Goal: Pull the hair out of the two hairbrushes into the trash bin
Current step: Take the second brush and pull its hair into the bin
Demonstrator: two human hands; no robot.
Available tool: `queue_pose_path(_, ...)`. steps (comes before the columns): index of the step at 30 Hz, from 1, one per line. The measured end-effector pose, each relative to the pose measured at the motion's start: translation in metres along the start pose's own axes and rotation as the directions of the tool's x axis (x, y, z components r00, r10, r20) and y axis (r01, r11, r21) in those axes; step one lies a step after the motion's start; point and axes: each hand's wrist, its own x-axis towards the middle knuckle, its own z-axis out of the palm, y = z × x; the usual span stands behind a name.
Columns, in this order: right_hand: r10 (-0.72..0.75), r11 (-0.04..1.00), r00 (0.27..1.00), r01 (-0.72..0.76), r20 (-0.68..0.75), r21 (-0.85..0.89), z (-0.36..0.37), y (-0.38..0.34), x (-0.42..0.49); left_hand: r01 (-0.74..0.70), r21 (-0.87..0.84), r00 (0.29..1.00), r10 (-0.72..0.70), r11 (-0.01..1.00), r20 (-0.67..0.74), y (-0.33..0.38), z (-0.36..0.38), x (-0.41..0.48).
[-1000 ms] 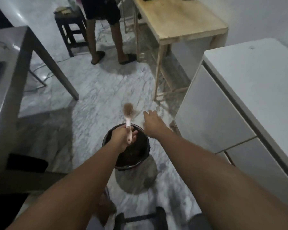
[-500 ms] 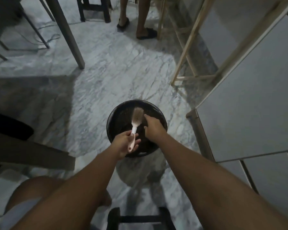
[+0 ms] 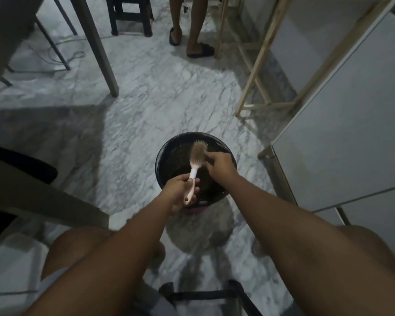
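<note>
The hairbrush (image 3: 197, 153) is held over the open mouth of the trash bin (image 3: 161, 160), a round black bin standing on the marble floor (image 3: 146, 110) between the person's knees and the far furniture. The brush has a pale handle, white at the neck and pinkish toward the butt. Its oval head points to about 12 o'clock. The face of the head is matted with light brown hair, which covers most of it. A few pale bristles show only at the far tip.

The left hand (image 3: 180, 190) grips the handle, with fingers and thumb wrapped round it. The butt of the handle sticks out of the fist toward 6 o'clock. The right hand (image 3: 219, 164) is at the 3 o'clock side of the brush head, also above the bin. Its fingers are bent and drawn close together, with the tips at the edge of the hair mat. It cannot be told whether they have pinched a tuft. Both forearms reach in from 6 o'clock.

At 12 o'clock a second person's bare legs stand in black sandals (image 3: 200, 51), beside a dark stool (image 3: 130, 17). A light wooden table frame (image 3: 255, 71) stands at 1 o'clock. A white cabinet (image 3: 342, 124) fills the 3 o'clock side. A grey table leg (image 3: 98, 55) slants down at 11 o'clock, with a loose cable (image 3: 62, 57) on the floor behind it.
</note>
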Motion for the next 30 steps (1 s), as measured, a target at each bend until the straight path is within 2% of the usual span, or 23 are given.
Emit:
queue_pose_path(8,0.045,0.988,0.998,-0.037,-0.05,0.15,0.022,0.037,0.025,0.06,-0.107,0.997,-0.066,0.992,-0.048,-0.012,0.003,0.05)
queue_pose_path(12,0.047,0.981,0.993,-0.026,-0.105,0.193,0.042,0.058,0.035,0.038,-0.098,0.985,-0.054,0.994,-0.162,-0.025,0.004,0.072)
queue_pose_path(16,-0.058,0.975,0.979,0.097,-0.194,0.199,0.059,0.069,0.037,0.031,-0.113,0.949,-0.064,0.993,-0.308,-0.037,0.005,0.087)
queue_pose_path(18,-0.125,0.961,0.957,0.183,-0.261,0.208,0.067,0.074,0.035,0.014,-0.108,0.936,-0.051,0.994,-0.349,-0.04,0.003,0.096)
queue_pose_path(20,-0.133,0.944,0.923,0.228,-0.361,0.237,0.07,0.073,0.034,-0.007,-0.109,0.927,-0.035,0.994,-0.372,-0.04,0.0,0.103)
queue_pose_path(25,0.02,0.929,0.837,0.187,-0.547,0.319,0.065,0.067,0.033,-0.024,-0.168,0.919,-0.045,0.985,-0.393,-0.04,-0.003,0.114)
queue_pose_path(27,0.129,0.926,0.854,0.078,-0.504,0.369,0.064,0.07,0.035,-0.036,-0.165,0.933,-0.026,0.986,-0.358,-0.038,-0.002,0.113)
queue_pose_path(30,0.283,0.931,0.947,-0.234,-0.15,0.279,0.066,0.077,0.041,-0.046,-0.139,0.958,0.005,0.989,-0.286,-0.037,-0.002,0.113)
